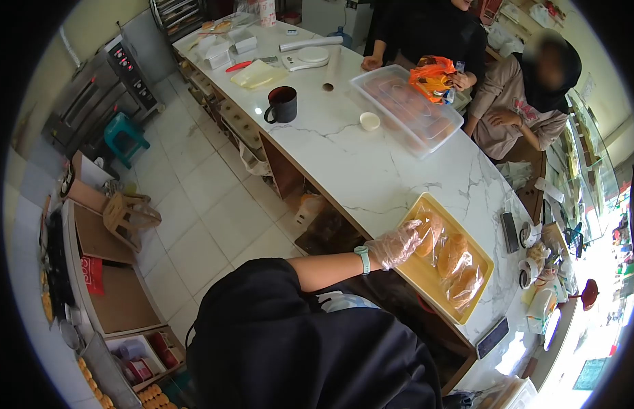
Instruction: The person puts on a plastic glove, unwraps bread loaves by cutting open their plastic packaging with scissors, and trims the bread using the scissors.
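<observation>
My left hand [397, 245], in a clear plastic glove with a pale watch above it, reaches over the near side of a yellow tray [482, 290]. Its bent fingers are closed against the upper end of a plastic-wrapped bread roll [431, 232]. Below that one, more wrapped bread [455, 253] lies in the same tray, down to the wrapped roll [464, 285] at its lower end. The glove hides part of the first roll. My right hand does not show; my dark clothing fills the bottom of the view.
On the marble-patterned counter [358, 177] stand a lidded plastic box [412, 112], a small white cup [369, 121], a dark mug [281, 104] and a scale [309, 60]. Phones [493, 338] lie near the tray. Two people are across the counter, one holding an orange bag [433, 76].
</observation>
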A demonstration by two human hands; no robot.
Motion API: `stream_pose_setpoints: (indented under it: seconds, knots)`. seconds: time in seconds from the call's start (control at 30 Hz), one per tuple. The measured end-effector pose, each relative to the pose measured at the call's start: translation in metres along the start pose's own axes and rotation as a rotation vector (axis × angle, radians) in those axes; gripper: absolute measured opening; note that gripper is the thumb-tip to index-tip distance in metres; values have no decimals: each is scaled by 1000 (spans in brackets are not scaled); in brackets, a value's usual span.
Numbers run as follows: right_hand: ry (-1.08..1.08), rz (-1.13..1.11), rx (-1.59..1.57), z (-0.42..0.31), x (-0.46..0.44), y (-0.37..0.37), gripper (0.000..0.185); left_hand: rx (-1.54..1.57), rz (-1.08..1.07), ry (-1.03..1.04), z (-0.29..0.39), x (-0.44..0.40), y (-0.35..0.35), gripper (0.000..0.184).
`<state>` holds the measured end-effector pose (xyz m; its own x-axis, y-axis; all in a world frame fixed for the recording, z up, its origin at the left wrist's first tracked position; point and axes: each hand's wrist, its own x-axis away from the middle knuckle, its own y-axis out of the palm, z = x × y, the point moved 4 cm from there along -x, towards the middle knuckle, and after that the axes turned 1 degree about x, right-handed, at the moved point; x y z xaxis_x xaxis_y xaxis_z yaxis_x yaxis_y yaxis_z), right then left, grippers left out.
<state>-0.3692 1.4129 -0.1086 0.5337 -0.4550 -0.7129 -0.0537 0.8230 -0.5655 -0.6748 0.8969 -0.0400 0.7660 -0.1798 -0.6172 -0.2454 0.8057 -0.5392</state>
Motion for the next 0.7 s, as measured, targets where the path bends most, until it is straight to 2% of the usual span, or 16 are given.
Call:
stream_pose_setpoints:
  seconds: [0.03,0.13,0.23,0.43,0.53,0.57,0.67,0.7]
  knots:
    - [19,7,-44,1,-1,0,38,3,4,24,1,0,0,18]
    - [79,25,-177,1,-4,1,35,138,0,-160,0,-2,-3,22]
    - [145,44,-305,2,-5,0,33,-48,174,70,2,-5,-10,30]
    - [277,6,-560,3,-6,-1,27,308,84,-327,-15,2,-3,35]
    - [365,-26,-692,11,-5,-2,25,260,222,-162,-13,-1,-9,33]
    - [382,-34,-734,15,-4,0,24,383,148,-333,-13,2,-9,28]
    - [362,-5,-822,22,-2,10,23,354,38,-747,-17,5,-11,26]
    - [354,9,-821,21,-1,13,23,485,90,-842,-27,8,-9,26]
